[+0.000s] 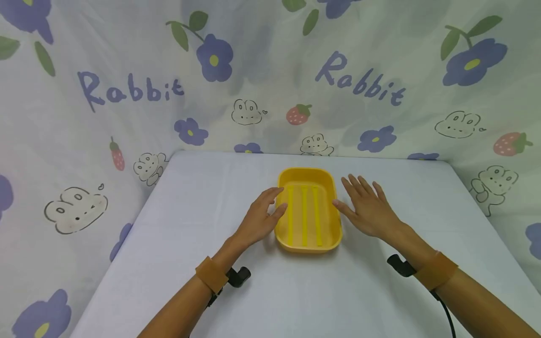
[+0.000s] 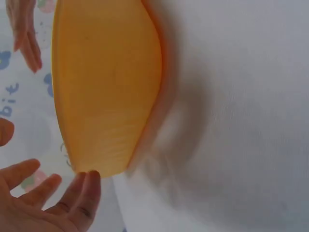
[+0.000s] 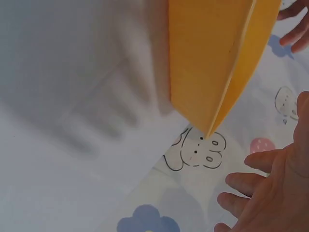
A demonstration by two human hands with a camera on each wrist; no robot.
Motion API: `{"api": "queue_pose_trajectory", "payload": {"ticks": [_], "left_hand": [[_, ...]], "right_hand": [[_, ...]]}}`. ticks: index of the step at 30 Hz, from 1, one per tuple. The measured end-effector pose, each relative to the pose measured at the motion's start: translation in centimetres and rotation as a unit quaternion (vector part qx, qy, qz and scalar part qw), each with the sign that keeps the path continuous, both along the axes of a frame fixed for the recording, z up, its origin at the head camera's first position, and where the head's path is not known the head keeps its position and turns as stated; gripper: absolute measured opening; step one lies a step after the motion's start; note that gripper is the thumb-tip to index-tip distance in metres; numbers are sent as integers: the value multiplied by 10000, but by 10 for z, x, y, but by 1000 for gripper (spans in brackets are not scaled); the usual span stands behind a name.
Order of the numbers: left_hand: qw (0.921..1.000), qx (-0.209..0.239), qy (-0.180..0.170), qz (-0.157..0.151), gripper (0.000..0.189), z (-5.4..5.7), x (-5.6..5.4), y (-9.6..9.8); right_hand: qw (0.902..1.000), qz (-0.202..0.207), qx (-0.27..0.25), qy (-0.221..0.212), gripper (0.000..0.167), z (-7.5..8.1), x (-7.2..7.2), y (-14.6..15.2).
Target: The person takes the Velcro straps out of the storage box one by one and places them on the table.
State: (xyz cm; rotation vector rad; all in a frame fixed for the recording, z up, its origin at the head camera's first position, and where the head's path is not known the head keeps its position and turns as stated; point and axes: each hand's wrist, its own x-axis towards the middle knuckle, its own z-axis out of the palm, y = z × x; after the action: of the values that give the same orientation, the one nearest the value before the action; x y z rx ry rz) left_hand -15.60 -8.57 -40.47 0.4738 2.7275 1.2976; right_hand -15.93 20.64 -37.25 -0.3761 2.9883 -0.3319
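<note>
A yellow plastic tray [image 1: 310, 249] with rounded corners sits on the table, its long sides running away from me. Three narrow yellow strips [image 1: 305, 216] lie lengthwise side by side on its floor. At the tray's left side, my left hand [image 1: 259, 217] holds nothing, its thumb and fingertips overlapping the rim in the head view. Beside the right rim, my right hand [image 1: 369, 211] has its fingers extended and its thumb towards the tray. The left wrist view shows the tray's outer wall [image 2: 106, 82] past spread fingers; the right wrist view shows the opposite wall [image 3: 207, 58].
A white cloth covers the table [image 1: 177, 202]. Behind and along the left and right stands a curtain [image 1: 270, 56] printed with flowers, rabbits and strawberries. Each wrist wears a brown strap [image 1: 211, 275] with a small black camera [image 1: 238, 277].
</note>
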Motion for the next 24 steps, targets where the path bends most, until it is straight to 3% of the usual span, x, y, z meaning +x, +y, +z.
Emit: {"api": "queue_pose_trajectory", "payload": {"ticks": [8,13,24], "left_hand": [[9977,587,-325,75,49,-6,-3,-3],[9930,922,-733,90,49,-8,-5,-5],[9823,1350,-1295,-31,51,-16,-5,-6]], "right_hand": [[9982,432,-368,178,80,-4,-2,-5],[9945,795,-578,357,75,-5,-3,-8],[9888,1375,-577,64,51,-7,-8,-21]]}}
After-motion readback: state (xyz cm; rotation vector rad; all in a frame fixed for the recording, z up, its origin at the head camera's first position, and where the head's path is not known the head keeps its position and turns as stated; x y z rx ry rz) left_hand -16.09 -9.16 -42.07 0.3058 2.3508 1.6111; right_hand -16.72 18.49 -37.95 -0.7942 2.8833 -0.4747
